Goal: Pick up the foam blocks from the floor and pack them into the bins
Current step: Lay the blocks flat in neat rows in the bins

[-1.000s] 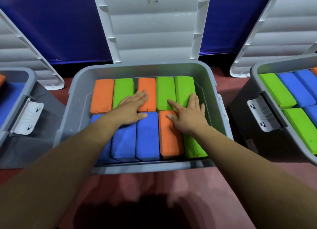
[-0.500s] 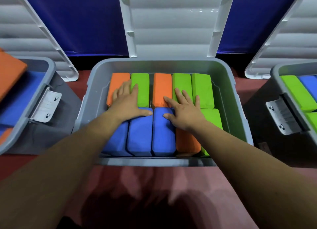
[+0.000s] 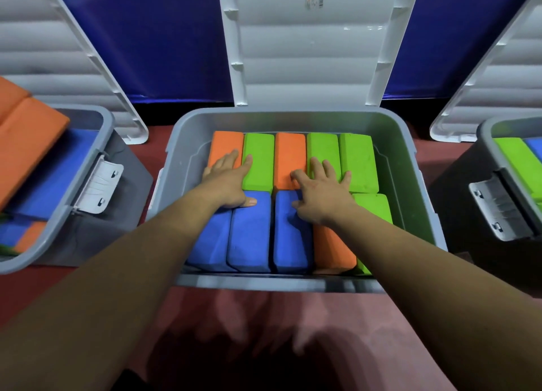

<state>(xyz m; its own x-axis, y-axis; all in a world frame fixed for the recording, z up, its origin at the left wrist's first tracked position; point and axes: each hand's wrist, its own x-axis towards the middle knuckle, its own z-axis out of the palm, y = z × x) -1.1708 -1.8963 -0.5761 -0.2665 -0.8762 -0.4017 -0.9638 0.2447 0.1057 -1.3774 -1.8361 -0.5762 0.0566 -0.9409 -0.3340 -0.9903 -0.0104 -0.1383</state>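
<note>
While you had both palms down on them, the foam blocks (image 3: 356, 162) in the middle bin (image 3: 264, 282) looked close to fully packed: two rows of five, side by side. The back row ran orange, green, orange, green, green; the front row ran blue, blue, blue, orange, green. They sat tight, with thin dark seams between them, and the front row rode a bit uneven and puffy.

Your left hand (image 3: 227, 182) lay flat with straight fingers across the back orange and green blocks, thumb on a blue one, gripping nothing. Your right hand (image 3: 322, 194) was flat too, fingers spread over the back orange and green blocks, heel on the blue and orange ones, holding nothing. I judged this a press-down to settle the layer.

The bin's white lid (image 3: 308, 53) stood open behind. The left bin (image 3: 102, 132) held blue blocks with orange ones tilted above its rim, so it probably wanted levelling. The right bin (image 3: 487, 132) showed green and blue blocks. No block showed on the red floor (image 3: 264, 317) in view, so little seemed left.
</note>
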